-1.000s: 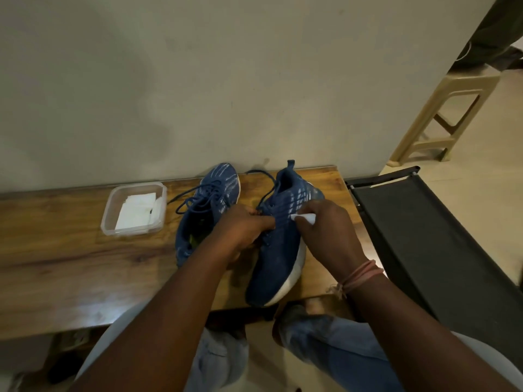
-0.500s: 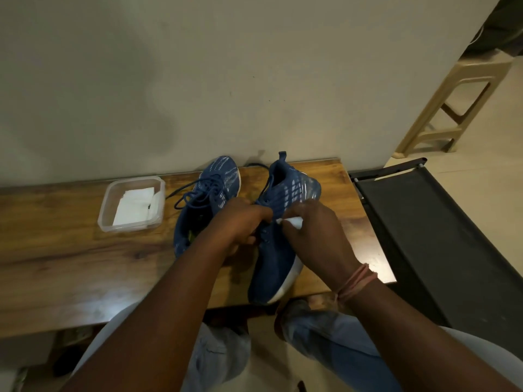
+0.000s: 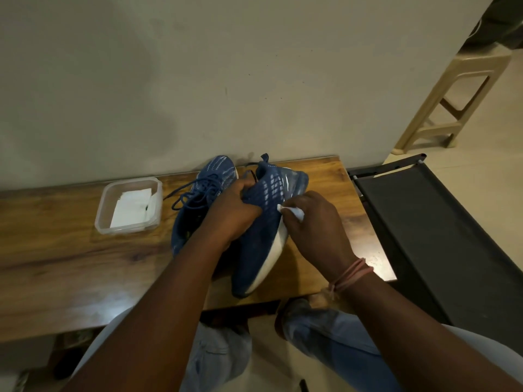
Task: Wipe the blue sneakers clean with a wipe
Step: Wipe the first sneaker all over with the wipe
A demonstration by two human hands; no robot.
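Two blue sneakers lie on a wooden table (image 3: 70, 264) by the wall. The right sneaker (image 3: 259, 244) is tilted onto its side, white sole facing right, toe toward me. My left hand (image 3: 232, 213) grips its upper near the tongue. My right hand (image 3: 317, 224) presses a small folded white wipe (image 3: 291, 211) against the sneaker's side, just above the sole. The left sneaker (image 3: 209, 182) rests behind my left hand with its dark laces loose; its near half is partly hidden by my forearm.
A clear plastic tub (image 3: 127, 222) holding white wipes sits at the left of the sneakers. A black fabric-topped frame (image 3: 441, 236) stands close against the table's right end. A beige plastic stool (image 3: 455, 100) is on the floor beyond. My knees are below the table edge.
The right sneaker has been tipped further onto its side. My right hand with the wipe has slid from the upper near the laces toward the side by the sole.
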